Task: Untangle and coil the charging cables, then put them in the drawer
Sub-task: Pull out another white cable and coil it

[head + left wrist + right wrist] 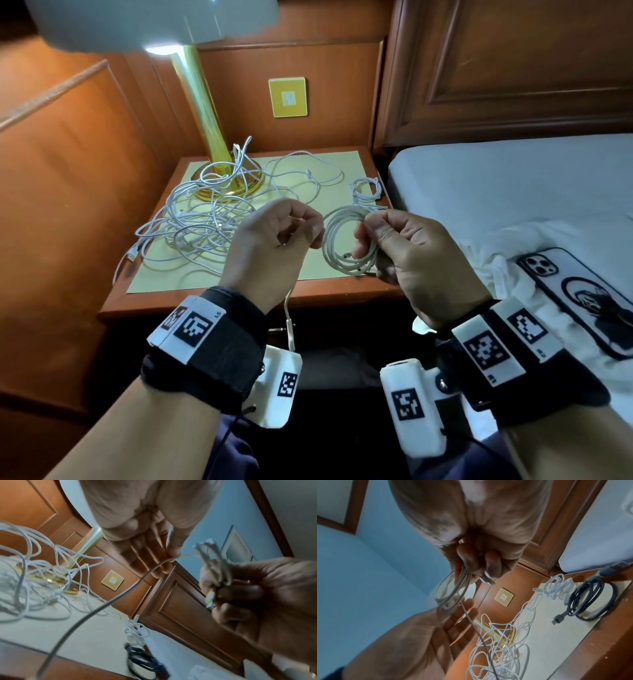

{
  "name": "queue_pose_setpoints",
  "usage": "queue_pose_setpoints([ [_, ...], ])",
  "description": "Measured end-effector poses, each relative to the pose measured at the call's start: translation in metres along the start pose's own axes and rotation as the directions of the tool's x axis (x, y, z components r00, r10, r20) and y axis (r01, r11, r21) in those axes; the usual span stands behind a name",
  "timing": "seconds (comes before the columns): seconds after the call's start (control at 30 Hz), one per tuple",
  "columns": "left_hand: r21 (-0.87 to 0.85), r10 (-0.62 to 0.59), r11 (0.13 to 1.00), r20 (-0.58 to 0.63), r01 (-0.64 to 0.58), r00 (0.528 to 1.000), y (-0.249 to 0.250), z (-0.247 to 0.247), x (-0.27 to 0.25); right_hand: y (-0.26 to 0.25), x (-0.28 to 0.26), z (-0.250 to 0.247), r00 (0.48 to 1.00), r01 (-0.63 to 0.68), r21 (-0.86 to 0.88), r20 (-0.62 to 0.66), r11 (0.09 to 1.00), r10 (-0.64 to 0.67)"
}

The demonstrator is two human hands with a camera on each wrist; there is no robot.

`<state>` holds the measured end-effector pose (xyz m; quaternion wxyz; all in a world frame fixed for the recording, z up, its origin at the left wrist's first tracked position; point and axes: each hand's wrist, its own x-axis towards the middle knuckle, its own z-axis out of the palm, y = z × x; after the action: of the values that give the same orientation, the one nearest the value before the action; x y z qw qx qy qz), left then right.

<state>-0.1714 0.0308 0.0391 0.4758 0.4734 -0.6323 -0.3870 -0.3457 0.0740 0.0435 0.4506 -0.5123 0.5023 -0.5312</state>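
Note:
My right hand (364, 236) grips a small coil of white charging cable (342, 240) above the nightstand's front right corner; a plug (486, 580) pokes out under its fingers. My left hand (310, 228), just left of the coil, pinches that cable's loose strand (120, 597) between thumb and fingers. The strand's tail (289, 318) hangs down past the tabletop edge. A big tangle of white cables (198, 222) lies on the nightstand around the lamp foot. A coiled white cable (366, 188) and a coiled black cable (594, 601) lie at the right side.
The nightstand (239, 301) has a pale mat and a gold lamp (202, 113) at the back left. A bed (513, 178) adjoins on the right, with a phone (575, 301) face down on it. A yellow switch plate (287, 97) is on the wood wall.

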Motion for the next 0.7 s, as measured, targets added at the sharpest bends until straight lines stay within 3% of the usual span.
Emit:
queue_pose_setpoints([
  [0.13, -0.135, -0.097, 0.987, -0.063, 0.088, 0.993, 0.003, 0.002, -0.003, 0.005, -0.002, 0.004, 1.0, 0.026, -0.065, -0.005, 0.998, -0.027],
  [0.23, -0.281, -0.222, 0.936, -0.007, 0.211, 0.975, 0.008, 0.004, -0.005, 0.008, -0.002, 0.007, 0.998, 0.049, -0.176, -0.037, 0.983, -0.056],
  [0.33, -0.339, -0.261, 0.903, 0.053, 0.263, 0.964, 0.011, 0.003, -0.006, 0.008, -0.001, 0.008, 0.998, 0.056, -0.168, -0.022, 0.984, -0.061],
  [0.47, -0.377, -0.232, 0.898, 0.035, 0.228, 0.972, 0.013, 0.007, -0.008, 0.007, -0.001, 0.011, 0.997, 0.065, -0.231, -0.019, 0.971, -0.071],
  [0.57, -0.246, -0.139, 0.958, 0.042, 0.145, 0.989, 0.009, 0.005, -0.007, 0.009, 0.001, 0.008, 0.992, 0.087, -0.197, -0.073, 0.976, -0.103],
  [0.7, -0.143, -0.062, 0.986, 0.15, 0.084, 0.987, 0.007, -0.007, -0.006, 0.008, 0.0, 0.003, 0.986, 0.109, -0.158, -0.105, 0.982, -0.126],
])
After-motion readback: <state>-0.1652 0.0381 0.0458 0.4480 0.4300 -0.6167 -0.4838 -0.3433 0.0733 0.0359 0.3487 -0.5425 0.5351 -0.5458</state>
